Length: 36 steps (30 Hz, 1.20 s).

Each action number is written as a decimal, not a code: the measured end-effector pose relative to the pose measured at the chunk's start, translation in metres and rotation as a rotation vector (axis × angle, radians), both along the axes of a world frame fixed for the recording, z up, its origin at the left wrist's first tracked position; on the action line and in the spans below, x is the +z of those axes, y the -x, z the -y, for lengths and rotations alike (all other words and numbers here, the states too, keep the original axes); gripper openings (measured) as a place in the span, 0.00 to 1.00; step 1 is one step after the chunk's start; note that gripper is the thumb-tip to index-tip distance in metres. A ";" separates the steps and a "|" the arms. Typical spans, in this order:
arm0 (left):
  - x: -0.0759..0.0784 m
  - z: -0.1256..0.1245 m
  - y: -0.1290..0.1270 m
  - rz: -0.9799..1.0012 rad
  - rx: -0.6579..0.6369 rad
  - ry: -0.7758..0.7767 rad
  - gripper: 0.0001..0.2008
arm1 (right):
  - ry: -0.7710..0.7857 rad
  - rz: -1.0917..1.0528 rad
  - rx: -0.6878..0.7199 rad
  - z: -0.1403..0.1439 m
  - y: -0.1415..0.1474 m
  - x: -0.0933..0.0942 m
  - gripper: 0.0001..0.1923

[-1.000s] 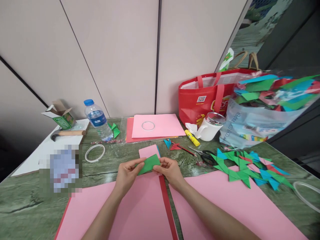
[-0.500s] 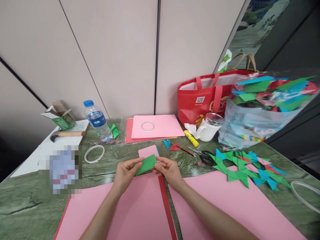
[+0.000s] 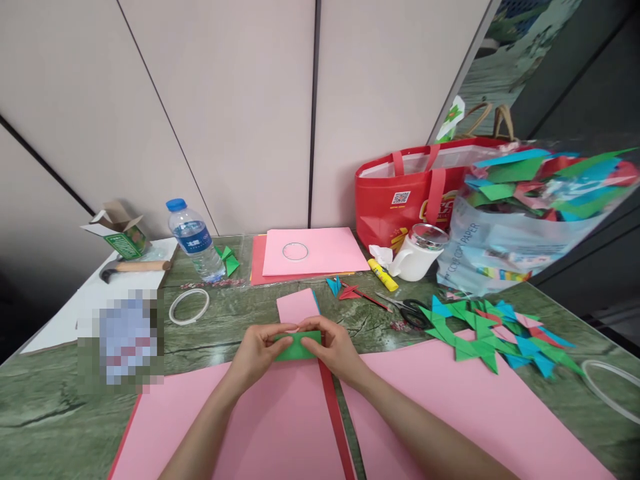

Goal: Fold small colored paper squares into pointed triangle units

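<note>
A small green piece of paper (image 3: 299, 348), seemingly folded, is pinched along its upper edge between both hands. My left hand (image 3: 261, 350) grips its left end, thumb on the near face and fingers behind. At the other end my right hand (image 3: 334, 347) holds it the same way, and the fingertips of both hands nearly meet on top. Just beyond them lies a small stack of paper with a pink sheet (image 3: 296, 307) uppermost and a blue edge showing. Below the hands is a large pink sheet (image 3: 260, 427) with red paper under it.
Another pink sheet (image 3: 450, 400) lies right, partly under folded paper pieces (image 3: 467, 333). Scissors (image 3: 413, 312), a glue stick (image 3: 383, 275), a white mug (image 3: 419, 257) and a red bag (image 3: 383, 207) stand or lie behind. Leftward are a tape ring (image 3: 189, 307), water bottle (image 3: 195, 243) and hammer (image 3: 135, 266).
Both hands have drawn closer together and slightly nearer to me. The green paper has turned from slanted to level, with the thumbs now on its near face.
</note>
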<state>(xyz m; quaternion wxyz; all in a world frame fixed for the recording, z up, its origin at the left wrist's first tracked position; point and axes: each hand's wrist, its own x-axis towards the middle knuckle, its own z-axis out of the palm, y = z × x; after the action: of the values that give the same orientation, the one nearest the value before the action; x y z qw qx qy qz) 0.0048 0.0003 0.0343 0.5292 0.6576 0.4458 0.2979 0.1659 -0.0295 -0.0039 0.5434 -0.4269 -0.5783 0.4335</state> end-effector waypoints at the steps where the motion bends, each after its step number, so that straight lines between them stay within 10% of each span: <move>1: -0.001 0.000 0.000 0.006 0.002 0.003 0.15 | 0.008 0.007 -0.013 0.000 0.000 0.000 0.09; 36: -0.006 0.009 -0.013 0.309 0.081 0.458 0.18 | -0.037 -0.056 -0.212 -0.005 -0.006 0.000 0.05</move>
<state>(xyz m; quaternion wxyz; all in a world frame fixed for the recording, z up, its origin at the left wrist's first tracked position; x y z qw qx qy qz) 0.0182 -0.0091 0.0283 0.7134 0.4491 0.4418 0.3070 0.1714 -0.0245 -0.0041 0.6099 -0.4635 -0.5223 0.3746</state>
